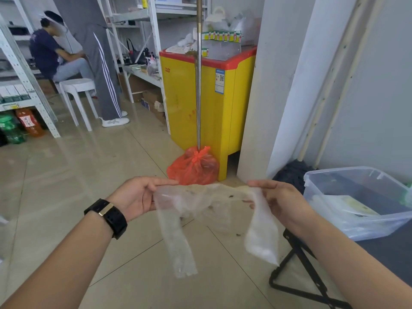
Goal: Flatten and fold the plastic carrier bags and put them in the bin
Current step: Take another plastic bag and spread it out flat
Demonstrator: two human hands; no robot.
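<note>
The left hand [138, 197] and right hand [279, 202] each pinch one end of a clear plastic bag [207, 201], stretched between them. The clear bin [356, 204], maybe holding paper, sits just right. A red bag [194, 167] lies ahead.

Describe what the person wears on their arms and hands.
Both forearms are bare, with no sleeves in view and no gloves on either hand. The left hand has a black wristwatch at the wrist: a wide ridged band with holes and a small gold-coloured keeper loop. The right hand and its wrist carry nothing; no rings show on either hand.
</note>
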